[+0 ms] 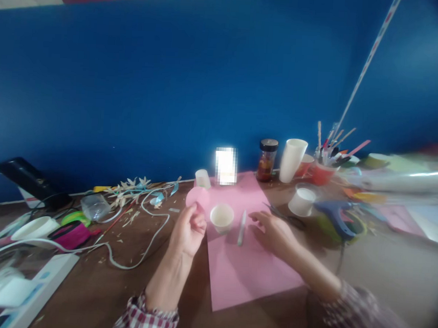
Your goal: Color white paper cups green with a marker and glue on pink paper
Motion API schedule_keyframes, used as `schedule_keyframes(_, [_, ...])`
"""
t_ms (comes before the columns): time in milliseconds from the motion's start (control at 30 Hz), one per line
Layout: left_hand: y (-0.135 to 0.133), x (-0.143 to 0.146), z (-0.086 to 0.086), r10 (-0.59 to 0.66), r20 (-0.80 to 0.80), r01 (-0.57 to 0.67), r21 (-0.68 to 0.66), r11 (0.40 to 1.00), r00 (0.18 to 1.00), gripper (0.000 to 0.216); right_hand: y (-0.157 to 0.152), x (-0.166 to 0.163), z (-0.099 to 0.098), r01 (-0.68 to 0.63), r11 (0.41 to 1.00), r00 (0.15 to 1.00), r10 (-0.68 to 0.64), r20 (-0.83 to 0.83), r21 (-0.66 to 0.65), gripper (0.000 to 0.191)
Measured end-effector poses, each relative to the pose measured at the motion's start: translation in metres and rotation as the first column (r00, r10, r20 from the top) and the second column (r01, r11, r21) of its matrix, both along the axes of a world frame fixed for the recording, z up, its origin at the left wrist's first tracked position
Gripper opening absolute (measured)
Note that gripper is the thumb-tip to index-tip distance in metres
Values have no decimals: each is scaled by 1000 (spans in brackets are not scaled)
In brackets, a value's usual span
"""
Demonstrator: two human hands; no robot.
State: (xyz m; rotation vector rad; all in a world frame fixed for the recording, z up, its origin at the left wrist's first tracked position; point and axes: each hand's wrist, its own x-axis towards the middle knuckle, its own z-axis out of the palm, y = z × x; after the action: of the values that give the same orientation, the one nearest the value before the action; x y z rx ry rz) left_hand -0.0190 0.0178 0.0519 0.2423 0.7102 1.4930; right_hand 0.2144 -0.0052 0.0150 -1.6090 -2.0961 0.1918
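Observation:
My left hand (191, 228) is closed, pinching a pink paper circle (197, 198) between thumb and fingers. A small white paper cup (222, 219) stands upright on the pink sheet (238, 282), just right of that hand. Between the cup and my right hand (269, 230) lies a white pen-like tool (242, 228). The right hand is over the sheet with its fingers apart and slightly bent, and I see nothing in them. Dark-handled scissors (291, 218) lie just beyond it. Behind the paper circle, another white cup (202, 178) sits near a bright, blurred-out screen (226, 166).
A dark-lidded jar (267, 161), a tall white cup (293, 160) and a red cup of pens (323, 172) line the blue wall. At right is a blue glue gun (337, 216). A white cable (140, 265), tape rolls (70, 232) and a power strip (38, 291) occupy the left.

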Motion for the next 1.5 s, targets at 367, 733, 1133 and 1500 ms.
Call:
schedule_keyframes(367, [3, -11, -24, -59, 123, 61, -17, 998, 991, 14, -1, -4, 29, 45, 977, 967, 10, 255, -208, 24])
schedule_keyframes(733, [3, -14, -24, -100, 176, 92, 54, 994, 979, 18, -12, -39, 18, -79, 965, 953, 147, 266, -251, 22])
schedule_keyframes(1133, [2, -12, -22, -116, 195, 105, 65, 992, 974, 20, 5, 16, 25, 182, 962, 955, -123, 269, -205, 25])
schedule_keyframes(1500, [2, -11, -27, -164, 176, 148, 98, 984, 971, 21, 45, 19, 23, 343, 918, 888, -248, 387, -199, 21])
